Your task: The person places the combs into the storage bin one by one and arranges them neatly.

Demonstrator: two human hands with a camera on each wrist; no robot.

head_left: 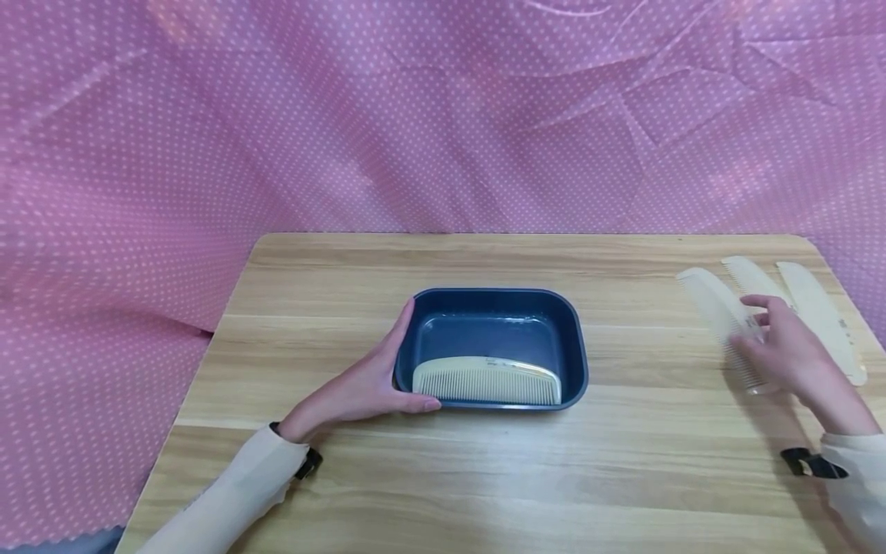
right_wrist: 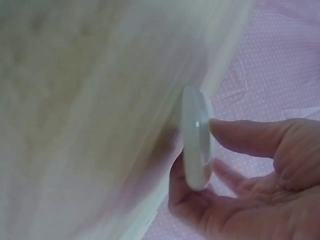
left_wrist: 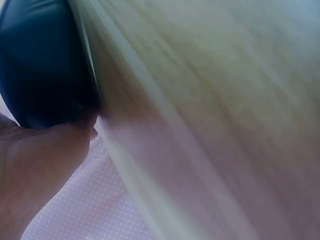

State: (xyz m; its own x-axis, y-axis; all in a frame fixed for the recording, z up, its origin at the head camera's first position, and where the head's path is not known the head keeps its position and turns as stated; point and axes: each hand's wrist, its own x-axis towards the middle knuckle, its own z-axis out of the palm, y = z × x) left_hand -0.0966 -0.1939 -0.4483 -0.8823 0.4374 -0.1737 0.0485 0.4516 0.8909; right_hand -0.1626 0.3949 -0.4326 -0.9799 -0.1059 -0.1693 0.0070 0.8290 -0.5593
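Note:
My left hand (head_left: 377, 385) grips the left end of a dark blue rectangular basin (head_left: 581, 350), its thumb along the near side. In the left wrist view that hand (left_wrist: 47, 165) lies against the basin's outer wall (left_wrist: 42, 60). One cream comb (head_left: 484, 373) leans inside along the near wall, teeth down. At the right, my right hand (head_left: 789, 342) holds another cream comb (head_left: 713, 300), blurred in the head view. The right wrist view shows this comb (right_wrist: 192, 135) edge-on, pinched between thumb and fingers of the right hand (right_wrist: 250, 185).
Two more cream combs lie at the table's right side: one (head_left: 757, 277) partly behind my right hand, the other (head_left: 820, 315) near the right edge. The wooden table (head_left: 484, 477) meets a pink dotted cloth (head_left: 443, 138) at the back and left.

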